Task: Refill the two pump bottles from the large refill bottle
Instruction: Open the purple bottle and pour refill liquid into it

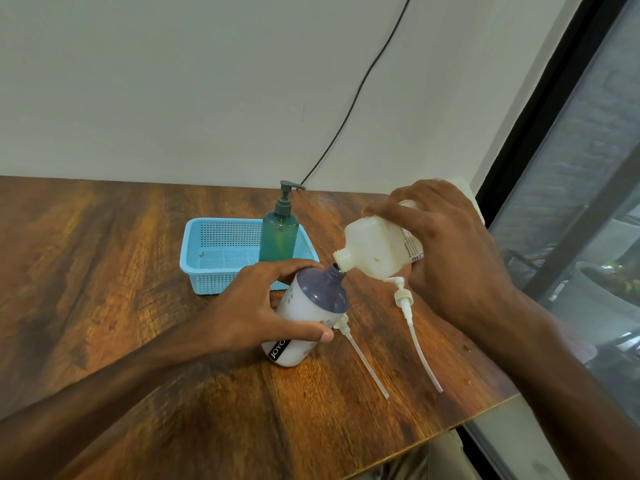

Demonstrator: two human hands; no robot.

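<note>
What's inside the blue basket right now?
The green pump bottle stands upright at the right end of the basket. The left hand covers the near right corner.

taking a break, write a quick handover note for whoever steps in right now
Left hand grips the purple-shouldered bottle, tilted, base on the table. Right hand holds the refill bottle tipped, mouth at that bottle's open neck. One pump and a second pump lie loose beside them. Green pump bottle stands by the blue basket, pump on.
Done: pump off.
Left: finish this fill, do the green one, refit pumps.
</note>
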